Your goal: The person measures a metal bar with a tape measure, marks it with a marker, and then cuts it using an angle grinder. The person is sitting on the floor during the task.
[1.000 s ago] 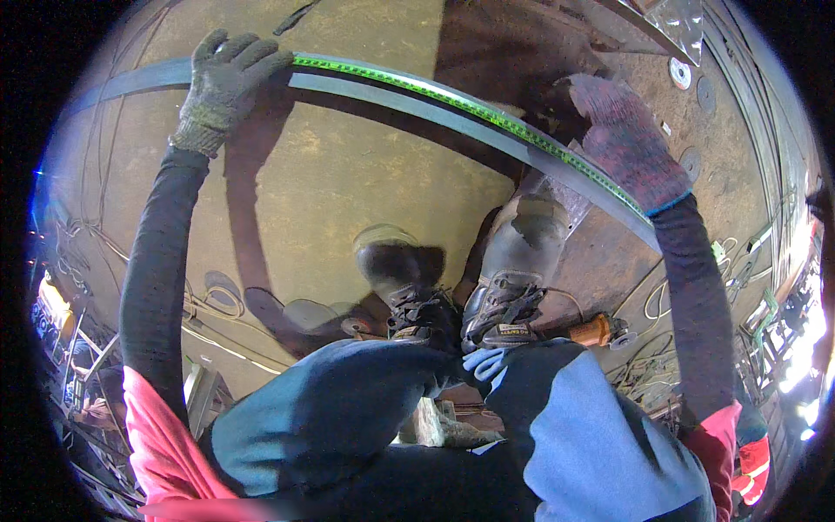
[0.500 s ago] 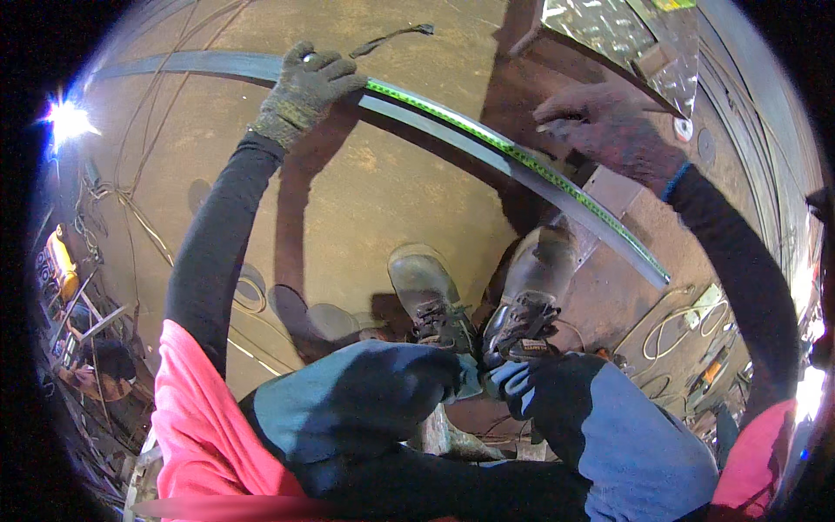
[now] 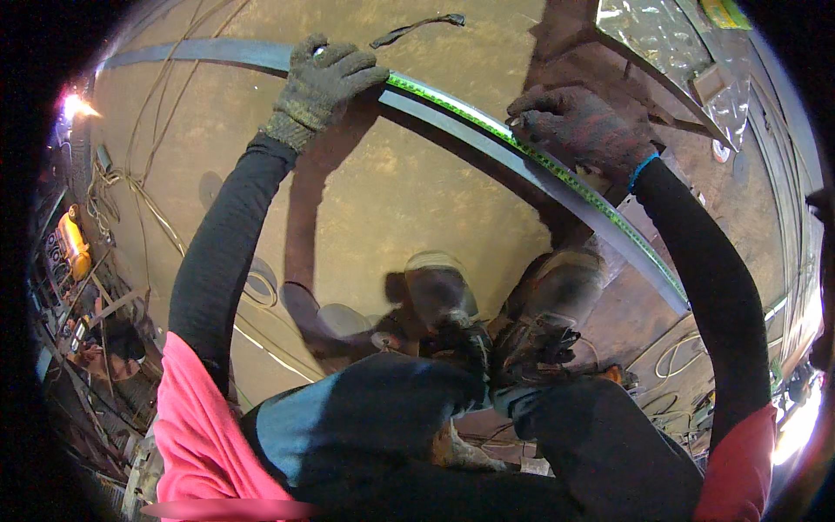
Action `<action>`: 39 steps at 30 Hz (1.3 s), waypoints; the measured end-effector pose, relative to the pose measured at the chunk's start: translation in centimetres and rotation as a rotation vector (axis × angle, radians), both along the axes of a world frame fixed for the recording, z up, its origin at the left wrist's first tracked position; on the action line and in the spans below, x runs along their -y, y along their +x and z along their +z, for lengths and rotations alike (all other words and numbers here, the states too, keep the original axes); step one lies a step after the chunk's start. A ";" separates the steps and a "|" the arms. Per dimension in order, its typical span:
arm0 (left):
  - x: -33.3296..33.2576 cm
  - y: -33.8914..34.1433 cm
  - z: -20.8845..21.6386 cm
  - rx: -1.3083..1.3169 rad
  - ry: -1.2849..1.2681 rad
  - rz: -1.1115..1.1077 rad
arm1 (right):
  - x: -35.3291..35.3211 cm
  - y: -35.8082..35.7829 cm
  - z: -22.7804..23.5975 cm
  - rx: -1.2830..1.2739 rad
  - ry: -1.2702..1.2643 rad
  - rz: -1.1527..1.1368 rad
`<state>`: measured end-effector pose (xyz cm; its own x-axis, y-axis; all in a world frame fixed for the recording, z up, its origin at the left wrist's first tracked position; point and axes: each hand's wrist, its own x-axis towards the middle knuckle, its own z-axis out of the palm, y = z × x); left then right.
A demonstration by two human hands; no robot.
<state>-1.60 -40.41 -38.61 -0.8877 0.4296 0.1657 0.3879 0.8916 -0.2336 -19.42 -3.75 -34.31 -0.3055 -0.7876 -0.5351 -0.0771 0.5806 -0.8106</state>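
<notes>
A long metal bar (image 3: 483,137) runs across in front of me, curved by the lens. Along its far edge lies a green tape measure blade (image 3: 557,167), stretched out from under my left hand. My left hand (image 3: 326,85), in a grey knit glove, is closed over the bar and the blade's left end, hiding that end. My right hand (image 3: 584,129), in a dark reddish glove, has its fingers drawn together, their tips at the blade's far edge. Whatever they pinch, if anything, is too small to make out. Both boots (image 3: 439,283) stand on the near side of the bar.
A dark strip (image 3: 417,30) lies beyond the bar. At the far right is a shiny patterned metal plate (image 3: 657,43) on a frame. Cables (image 3: 130,187) and a yellow tool (image 3: 73,244) lie at left. A bright flare (image 3: 76,106) shines at far left.
My right hand has moved left and down onto the blade, and its fingers have closed. My left hand keeps its grip on the bar. The view has shifted slightly.
</notes>
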 end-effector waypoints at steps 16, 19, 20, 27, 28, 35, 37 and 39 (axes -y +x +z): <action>-0.4 0.0 -0.2 -0.025 -0.039 0.001 | 0.9 -0.4 -0.8 0.055 -0.139 0.100; -0.3 0.0 0.0 -0.027 -0.044 -0.018 | 1.0 -0.4 -0.7 0.094 -0.149 0.091; -0.2 0.0 0.1 -0.010 -0.042 -0.011 | 1.0 -0.5 -0.7 0.072 -0.157 0.108; -0.6 -0.1 0.7 0.022 -0.016 0.007 | 1.0 -0.8 -1.5 0.104 -0.176 0.157; -0.7 0.0 0.8 0.028 -0.026 0.017 | 1.0 -0.8 -1.7 0.101 -0.185 0.160; -1.0 0.0 1.0 0.020 -0.004 0.032 | 1.1 -0.6 -1.7 0.086 -0.144 0.155; -1.1 0.0 1.0 -0.002 -0.004 0.030 | 1.2 -0.6 -1.5 0.036 -0.129 0.175; -1.1 -0.1 1.0 -0.030 -0.006 0.028 | 1.3 -0.6 -1.4 -0.069 -0.167 0.222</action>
<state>-1.65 -39.27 -37.58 -0.8940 0.4058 0.1899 0.3555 0.9005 -0.2505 -19.98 -5.07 -35.70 -0.1467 -0.9149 -0.3760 -0.2456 0.4019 -0.8821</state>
